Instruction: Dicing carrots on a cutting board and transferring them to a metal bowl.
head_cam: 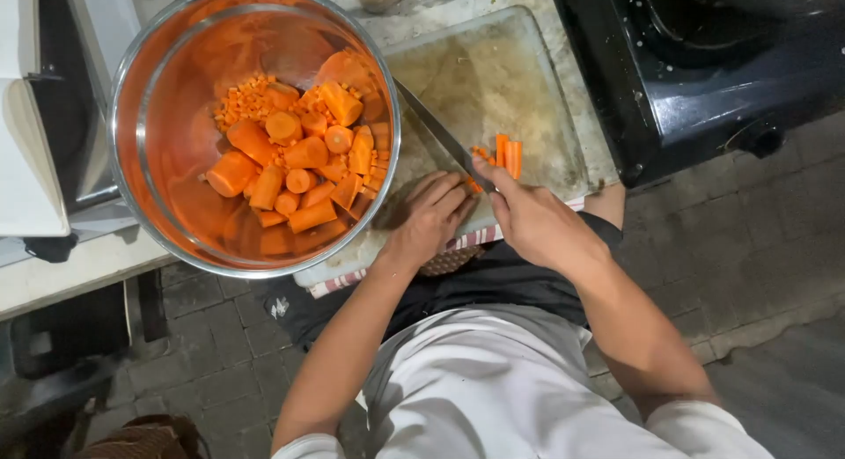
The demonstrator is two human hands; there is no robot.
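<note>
My right hand [528, 214] grips the handle of a kitchen knife [436, 129], whose blade points up-left across a worn pale cutting board [493, 72]. A few short orange carrot sticks [507, 154] lie on the board just right of the blade. My left hand [429, 217] rests on the board's near edge beside the right hand. Its fingers are stretched toward a small carrot bit by the knife and hold nothing. A large steel bowl [123, 116] at the left overlaps the board and holds several carrot chunks and small dice [299, 160].
A black stove [704, 63] stands right of the board. A white appliance [26, 116] sits at the far left on a white counter [62, 274]. A striped cloth [475, 240] shows under the board's near edge. Grey paving bricks [748, 248] lie below.
</note>
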